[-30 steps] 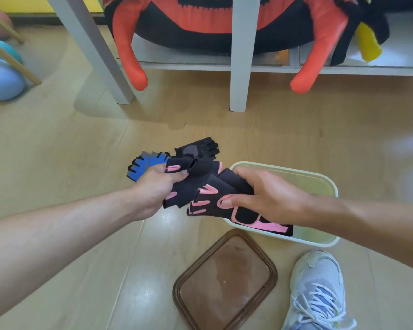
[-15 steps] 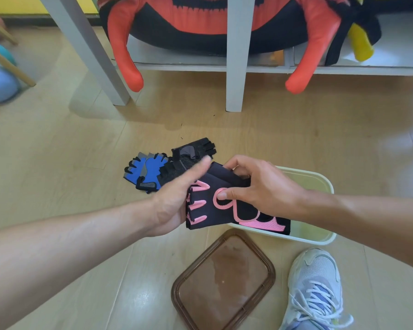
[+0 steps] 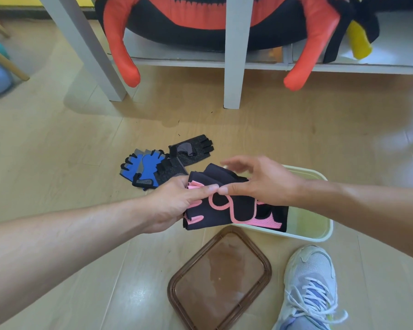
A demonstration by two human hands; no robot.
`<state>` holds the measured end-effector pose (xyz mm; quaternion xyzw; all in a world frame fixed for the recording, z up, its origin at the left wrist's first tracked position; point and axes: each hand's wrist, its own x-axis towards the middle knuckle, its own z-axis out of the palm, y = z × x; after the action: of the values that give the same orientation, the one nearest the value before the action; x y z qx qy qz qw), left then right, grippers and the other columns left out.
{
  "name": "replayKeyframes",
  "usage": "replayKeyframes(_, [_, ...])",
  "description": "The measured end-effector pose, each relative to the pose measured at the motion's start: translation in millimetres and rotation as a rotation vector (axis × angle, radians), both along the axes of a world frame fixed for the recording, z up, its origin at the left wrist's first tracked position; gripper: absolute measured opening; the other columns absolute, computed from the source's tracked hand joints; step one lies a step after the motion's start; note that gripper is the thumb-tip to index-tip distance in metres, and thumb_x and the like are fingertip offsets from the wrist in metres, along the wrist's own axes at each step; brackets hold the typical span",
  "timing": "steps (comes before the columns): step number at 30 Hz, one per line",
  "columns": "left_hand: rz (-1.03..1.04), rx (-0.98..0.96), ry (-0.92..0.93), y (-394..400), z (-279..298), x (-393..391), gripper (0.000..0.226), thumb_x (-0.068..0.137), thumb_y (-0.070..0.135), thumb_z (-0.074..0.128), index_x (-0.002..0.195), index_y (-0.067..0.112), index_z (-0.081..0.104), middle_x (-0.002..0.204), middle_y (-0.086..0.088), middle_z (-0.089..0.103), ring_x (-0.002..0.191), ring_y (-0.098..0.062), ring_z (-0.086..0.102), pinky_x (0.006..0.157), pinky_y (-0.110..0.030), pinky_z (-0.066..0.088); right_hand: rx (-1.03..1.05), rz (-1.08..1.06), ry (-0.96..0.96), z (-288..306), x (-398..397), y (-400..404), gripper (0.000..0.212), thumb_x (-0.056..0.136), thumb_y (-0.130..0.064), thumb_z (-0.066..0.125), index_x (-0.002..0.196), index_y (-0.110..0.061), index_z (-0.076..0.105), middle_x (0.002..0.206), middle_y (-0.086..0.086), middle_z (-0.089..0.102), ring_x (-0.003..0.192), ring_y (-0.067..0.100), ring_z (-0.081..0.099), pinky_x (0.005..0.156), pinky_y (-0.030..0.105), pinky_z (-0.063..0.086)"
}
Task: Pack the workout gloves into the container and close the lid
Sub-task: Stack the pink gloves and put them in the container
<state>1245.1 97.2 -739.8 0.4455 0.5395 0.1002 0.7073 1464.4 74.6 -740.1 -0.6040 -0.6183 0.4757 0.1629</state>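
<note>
Folded black-and-pink gloves are held over the left end of the open pale container, blue gloves and black gloves lie overlapping just beyond, and the brown lid lies flat beside it.

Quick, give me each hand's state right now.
Left hand: grips the black-and-pink gloves by their near edge.
Right hand: open, with fingers loose above the gloves and the thumb touching them.

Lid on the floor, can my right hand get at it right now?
Probably yes: the lid lies uncovered near the right hand, whose fingers look spread, and the left hand grips the pink gloves.
</note>
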Motion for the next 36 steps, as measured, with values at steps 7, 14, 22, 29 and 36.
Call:
replayKeyframes(7, [0.002,0.030,0.060,-1.5,-3.2,4.0,0.027,0.086,0.026,0.077,0.107,0.008,0.075,0.104,-0.014,0.079,0.103,-0.032,0.075,0.096,-0.054,0.057,-0.105,-0.013,0.193,-17.9,6.0,-2.4,0.029,0.080,-0.031,0.085,0.103,-0.021,0.072,0.102,-0.003,0.078,0.096,0.019,0.075,0.090,0.035,0.059])
replayKeyframes(14, [-0.107,0.243,0.193,-4.1,-14.5,11.8,0.060,0.092,0.040,0.071,0.146,0.027,0.049,0.139,0.005,0.064,0.117,-0.013,0.067,0.102,-0.039,0.054,-0.027,-0.167,0.049,-29.3,31.9,2.7,0.019,0.086,-0.030,0.080,0.100,-0.030,0.067,0.097,-0.003,0.076,0.084,0.021,0.077,0.074,0.043,0.064])
replayKeyframes(22, [-0.707,0.329,0.467,-24.0,-27.1,6.0,0.093,0.094,0.041,0.065,0.159,0.046,-0.002,0.167,0.008,0.026,0.153,-0.009,0.025,0.118,-0.032,0.034,-0.149,0.017,-0.242,-58.5,65.4,-1.0,0.014,0.094,-0.025,0.071,0.102,-0.033,0.063,0.093,-0.014,0.072,0.082,0.015,0.071,0.058,0.016,0.051])
replayKeyframes(29, [-0.729,0.277,0.494,-20.9,-38.5,3.2,0.097,0.091,0.044,0.066,0.158,0.048,-0.004,0.165,0.003,0.034,0.148,-0.009,0.036,0.117,-0.035,0.038,-0.411,-0.199,-0.043,-101.5,68.8,-2.7,0.014,0.101,-0.021,0.061,0.113,-0.021,0.068,0.109,0.005,0.076,0.097,0.026,0.074,0.072,0.030,0.058])
replayKeyframes(36, [-0.687,0.260,0.476,-25.7,-39.8,8.0,0.105,0.088,0.042,0.071,0.159,0.042,-0.006,0.165,0.002,0.032,0.148,-0.007,0.036,0.115,-0.030,0.037,-0.217,0.053,-0.524,-109.8,57.8,3.1,0.032,0.103,-0.036,0.052,0.128,-0.020,0.064,0.123,0.005,0.070,0.109,0.025,0.065,0.092,0.038,0.055])
